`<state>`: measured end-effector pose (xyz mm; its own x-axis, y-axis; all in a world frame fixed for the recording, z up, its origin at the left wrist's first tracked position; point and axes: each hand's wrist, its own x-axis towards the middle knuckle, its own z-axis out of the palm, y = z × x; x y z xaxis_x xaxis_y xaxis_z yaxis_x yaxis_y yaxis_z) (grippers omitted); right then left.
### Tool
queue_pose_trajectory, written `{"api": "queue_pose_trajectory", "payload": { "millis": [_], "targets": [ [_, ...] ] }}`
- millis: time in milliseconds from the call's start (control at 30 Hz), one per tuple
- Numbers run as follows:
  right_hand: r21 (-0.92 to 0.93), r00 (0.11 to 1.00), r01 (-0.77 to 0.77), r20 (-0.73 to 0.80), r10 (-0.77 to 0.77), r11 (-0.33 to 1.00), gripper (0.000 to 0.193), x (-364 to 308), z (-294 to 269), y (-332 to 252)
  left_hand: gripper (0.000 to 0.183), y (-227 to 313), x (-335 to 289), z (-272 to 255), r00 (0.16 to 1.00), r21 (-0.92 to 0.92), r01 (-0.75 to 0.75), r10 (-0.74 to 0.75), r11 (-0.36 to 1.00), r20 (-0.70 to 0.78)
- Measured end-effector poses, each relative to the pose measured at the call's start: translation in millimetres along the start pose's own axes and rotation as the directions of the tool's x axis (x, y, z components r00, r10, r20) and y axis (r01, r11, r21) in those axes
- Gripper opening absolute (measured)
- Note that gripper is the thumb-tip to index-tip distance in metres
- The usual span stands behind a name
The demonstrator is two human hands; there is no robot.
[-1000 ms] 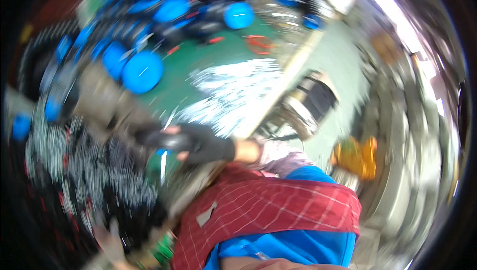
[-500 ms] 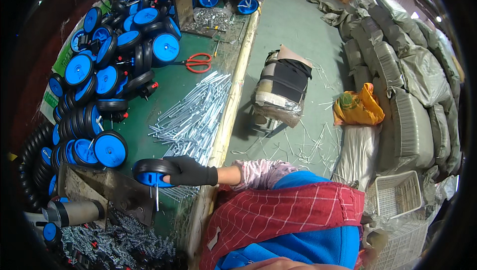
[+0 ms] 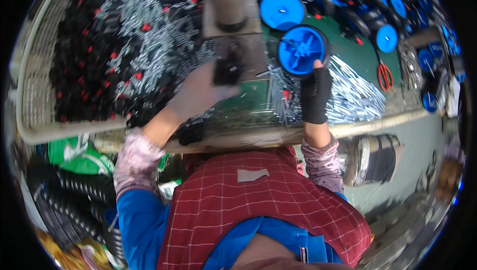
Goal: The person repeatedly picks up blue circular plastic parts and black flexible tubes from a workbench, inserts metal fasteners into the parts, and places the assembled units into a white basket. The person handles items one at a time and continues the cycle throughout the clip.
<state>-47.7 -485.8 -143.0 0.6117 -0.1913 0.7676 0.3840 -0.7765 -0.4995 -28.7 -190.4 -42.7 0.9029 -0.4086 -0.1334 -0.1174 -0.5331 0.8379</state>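
My right hand (image 3: 317, 93), in a black glove with the thumb tip bare, grips a blue wheel (image 3: 302, 50) with a black tyre by its near rim. The ribbed inner side of the wheel faces up. My left hand (image 3: 201, 90), in a pale glove and smeared by motion, is closed on a dark plastic part (image 3: 228, 66); blur hides its exact shape. It is in front of a cylindrical press-like fixture (image 3: 226, 1) on a metal plate. Thin metal rods (image 3: 350, 93) lie in a pile beside my right hand.
A white basket (image 3: 25, 91) at left holds black parts with red tabs (image 3: 74, 81) and many springs (image 3: 149, 36). More blue wheels (image 3: 283, 10) crowd the back right. Red-handled scissors (image 3: 385, 76) lie near the rods. The wooden table edge (image 3: 238, 143) runs before me.
The view has swung left, bringing the basket and my left hand with the dark part into sight. My right hand still holds the wheel, now tipped to show its ribbed side.
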Motion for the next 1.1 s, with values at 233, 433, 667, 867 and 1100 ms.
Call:
{"api": "queue_pose_trajectory", "payload": {
  "millis": [233, 433, 667, 867, 1100],
  "targets": [
    [0.611, 0.764, -0.609, 0.278, 0.582, 0.507, 0.041, 19.2, 20.2, -28.4, 0.042, -5.1, 60.7, 16.8, 0.935, -0.466, 0.354, -0.31, 0.811, 0.171],
    [0.486, 0.773, -0.625, 0.277, 0.571, 0.611, 0.047, 22.6, 29.0, -48.6, 0.047, -8.1, 59.2, 16.7, 0.925, -0.62, 0.378, -0.299, 0.688, 0.232],
    [0.457, 0.839, -0.538, 0.372, 0.398, 0.708, 0.065, 22.9, 41.6, -93.2, 0.05, -4.1, 59.3, 14.9, 0.94, -0.611, 0.339, -0.239, 0.716, 0.243],
    [0.311, 0.908, -0.31, 0.378, 0.183, 0.898, 0.077, 40.5, 47.1, -93.7, 0.042, -24.8, 64.7, -30.1, 0.896, 0.039, -0.307, 0.275, 0.951, 0.349],
    [0.096, 0.939, -0.183, 0.311, 0.145, 0.978, 0.055, 58.8, 41.8, -49.3, 0.053, -72.1, 177.3, -185.9, 0.748, 0.78, -0.008, 0.522, 0.625, -0.41]
  ]
}}
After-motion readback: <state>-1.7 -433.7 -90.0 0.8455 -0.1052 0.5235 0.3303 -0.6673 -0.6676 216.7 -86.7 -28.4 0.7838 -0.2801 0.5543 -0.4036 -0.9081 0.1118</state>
